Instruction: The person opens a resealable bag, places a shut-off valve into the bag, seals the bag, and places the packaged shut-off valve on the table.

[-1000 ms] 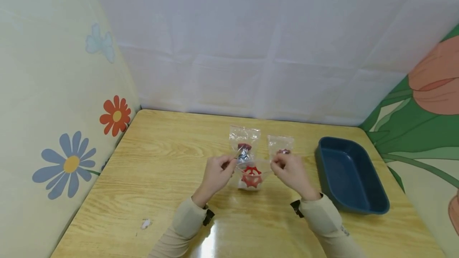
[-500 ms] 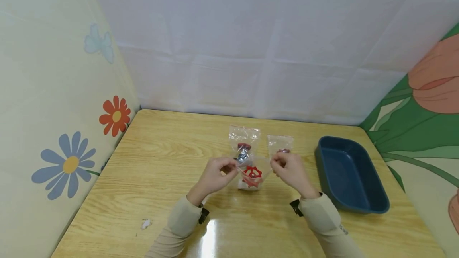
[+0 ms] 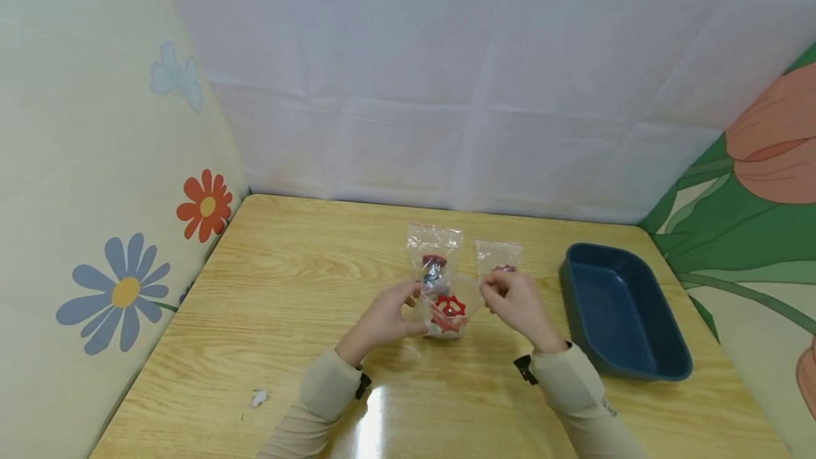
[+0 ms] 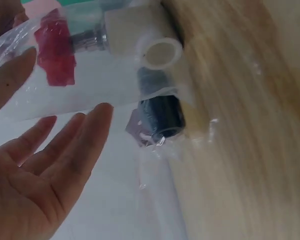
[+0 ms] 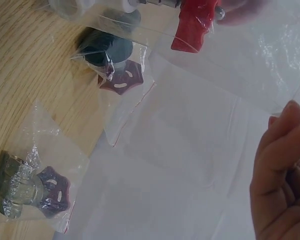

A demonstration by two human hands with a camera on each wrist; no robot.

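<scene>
A white valve (image 4: 127, 30) with a red handwheel (image 3: 450, 309) stands in a clear zip bag (image 5: 270, 55), its mouth held up above the table. At the bag's left side is my left hand (image 3: 382, 317), its thumb and fingers spread apart; in the left wrist view the fingertips (image 4: 102, 112) are right at the plastic. My right hand (image 3: 519, 303) pinches the bag's edge at the right between thumb and forefinger. Behind it lie two more bags: one holds a dark valve (image 5: 107, 47) with a dark red handwheel, the other a greenish valve (image 5: 12, 187).
A deep blue plastic bin (image 3: 621, 310) stands on the right of the wooden table (image 3: 306, 253). A white cloth (image 3: 382, 126) hangs behind the table's back edge, with flower-patterned sheets on both sides. A small white worn patch (image 3: 259, 398) shows at the front left.
My left hand has let go of the bag's left edge and spread its fingers, thumb lower beside the valve. My right hand keeps its pinch in nearly the same place.
</scene>
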